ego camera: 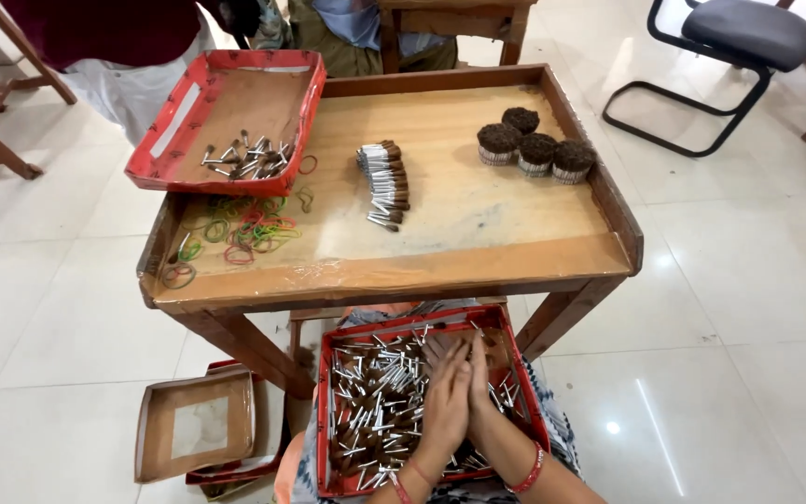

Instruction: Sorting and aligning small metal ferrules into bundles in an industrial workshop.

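On the lap, below the wooden table (478,266), a red tray (326,411) holds loose brown-tipped sticks (370,401); left hand (447,401) and right hand (479,397) press palm to palm over them, fingers straight and together, and whether any sticks lie between cannot be told. Finished so far, by appearance: four round bundles (534,147) and one aligned row of sticks (386,185) on the table. Most sticks remain loose, and coloured rubber bands (240,227) lie unused.

Handicraft workshop: sorting trays (156,140), worktable (478,266)
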